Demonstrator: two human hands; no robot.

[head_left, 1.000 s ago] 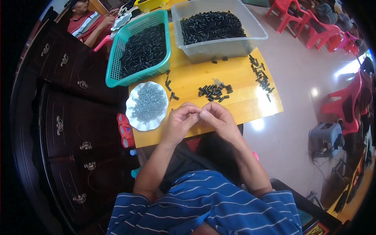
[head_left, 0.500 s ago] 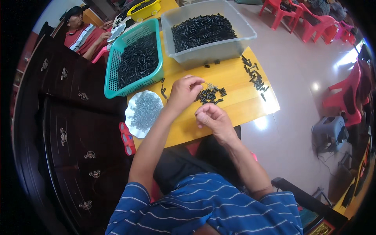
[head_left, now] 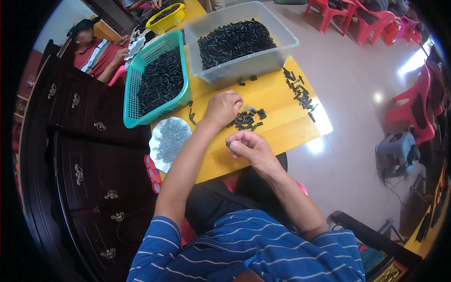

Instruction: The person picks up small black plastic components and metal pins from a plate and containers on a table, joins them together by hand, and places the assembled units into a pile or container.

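My left hand (head_left: 223, 109) reaches over the yellow table, fingers curled down at a few small metal pins (head_left: 247, 108); what its fingertips hold, if anything, is hidden. Nearer to me, my right hand (head_left: 250, 147) pinches a small dark piece (head_left: 228, 144) between thumb and forefinger. Between and beyond the hands lies a loose pile of short black tube-like pieces (head_left: 245, 120). Left of my left forearm stands a white scalloped plate (head_left: 155, 146) heaped with thin silvery metal pins (head_left: 173, 140).
A green basket (head_left: 128, 105) and a clear plastic bin (head_left: 287, 43), both full of black pieces, stand farther back. More black parts (head_left: 300, 94) lie along the table's right edge. Dark drawers (head_left: 108, 150) flank the left. Another person (head_left: 101, 58) sits at far left.
My left fingers have lowered onto the metal pins. The right hand has turned slightly, and a small dark piece now shows at its fingertips. The whole view has shifted a little.
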